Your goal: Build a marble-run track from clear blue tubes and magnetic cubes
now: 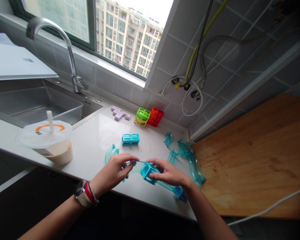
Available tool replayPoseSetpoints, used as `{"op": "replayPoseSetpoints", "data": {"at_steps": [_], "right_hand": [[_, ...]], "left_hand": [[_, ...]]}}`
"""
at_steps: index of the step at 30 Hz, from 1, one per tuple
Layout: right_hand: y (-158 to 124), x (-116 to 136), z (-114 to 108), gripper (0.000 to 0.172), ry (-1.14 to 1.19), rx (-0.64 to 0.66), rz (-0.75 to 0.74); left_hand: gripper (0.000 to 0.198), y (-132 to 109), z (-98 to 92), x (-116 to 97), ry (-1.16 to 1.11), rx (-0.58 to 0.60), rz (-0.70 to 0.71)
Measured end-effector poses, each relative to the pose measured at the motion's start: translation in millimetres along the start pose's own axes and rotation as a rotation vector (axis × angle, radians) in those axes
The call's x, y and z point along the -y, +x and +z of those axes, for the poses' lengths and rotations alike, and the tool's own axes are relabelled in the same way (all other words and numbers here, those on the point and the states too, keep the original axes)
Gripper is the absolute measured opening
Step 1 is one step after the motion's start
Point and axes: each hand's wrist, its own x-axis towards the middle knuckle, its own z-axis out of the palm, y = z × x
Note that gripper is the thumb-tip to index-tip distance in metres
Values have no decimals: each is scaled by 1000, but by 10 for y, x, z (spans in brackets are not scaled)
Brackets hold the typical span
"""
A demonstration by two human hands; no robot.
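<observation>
My left hand (120, 169) pinches the left end of a clear blue curved track piece (136, 166) between thumb and fingers. The right end of that piece meets a blue open-sided cube block (149, 173), which my right hand (167, 171) grips with its thumb in front and fingers behind. A straight clear blue track (166, 185) runs from near the cube toward a darker blue end piece (181, 194) at the counter's front edge. Beyond my left hand lie another clear blue curve (111, 152) and a blue double-cube block (130, 139).
Green-and-yellow blocks (142, 116), red blocks (155, 117) and a lilac piece (120, 113) stand near the wall. More clear blue tracks (193, 163) lie right, beside a wooden board (250, 160). A lidded drink cup (50, 140) stands left, near the sink (92, 115) and faucet (70, 50).
</observation>
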Motion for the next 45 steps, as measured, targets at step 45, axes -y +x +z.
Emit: {"op": "replayPoseSetpoints", "data": {"at_steps": [45], "right_hand": [[247, -228, 15, 47, -475, -178, 48]], "left_hand": [[42, -41, -679, 1093, 751, -35, 135]]}}
